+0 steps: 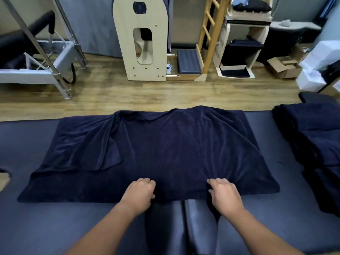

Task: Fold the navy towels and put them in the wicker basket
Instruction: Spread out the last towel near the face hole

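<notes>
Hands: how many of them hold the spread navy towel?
2: the left hand and the right hand both grip the near edge of the towel.

A navy towel (165, 153) is spread flat across the padded table (46, 227), wrinkled, with its left part folded over in a loose flap and its near edge overhanging the table gap. More navy towels (312, 137) are piled at the right.

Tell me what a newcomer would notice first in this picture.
A big navy towel lies spread and rumpled across the padded table, its left part folded over. At its near edge the left hand and right hand grip the cloth. More navy towels are piled at the right.
</notes>
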Tool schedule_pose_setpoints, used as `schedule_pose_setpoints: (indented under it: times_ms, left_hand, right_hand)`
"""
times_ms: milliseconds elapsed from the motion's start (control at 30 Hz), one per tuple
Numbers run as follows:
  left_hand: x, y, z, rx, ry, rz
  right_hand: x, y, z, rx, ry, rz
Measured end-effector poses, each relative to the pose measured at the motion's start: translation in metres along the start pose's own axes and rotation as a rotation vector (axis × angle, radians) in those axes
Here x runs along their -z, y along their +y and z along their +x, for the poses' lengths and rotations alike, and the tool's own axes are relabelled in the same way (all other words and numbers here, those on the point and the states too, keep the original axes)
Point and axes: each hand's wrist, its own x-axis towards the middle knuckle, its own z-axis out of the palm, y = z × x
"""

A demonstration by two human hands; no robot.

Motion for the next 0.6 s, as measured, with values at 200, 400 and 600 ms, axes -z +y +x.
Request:
schedule_pose_setpoints:
  times_ms: [200,400,600]
  left_hand:
    - [0.002,0.016,-0.025,0.043,-0.147,0.018]
    - [-0.001,0.020,-0.047,-0.009,-0.450,-0.155]
    - [0.002,0.026,-0.050,0.055,-0.439,-0.331]
  right_hand:
    - [0.004,-0.018,-0.023,-0.119,-0.141,0.037]
    - [-0.002,-0.024,-0.092,-0.199,-0.166,0.067]
    - [0.005,-0.026,-0.106,-0.236,-0.224,0.150]
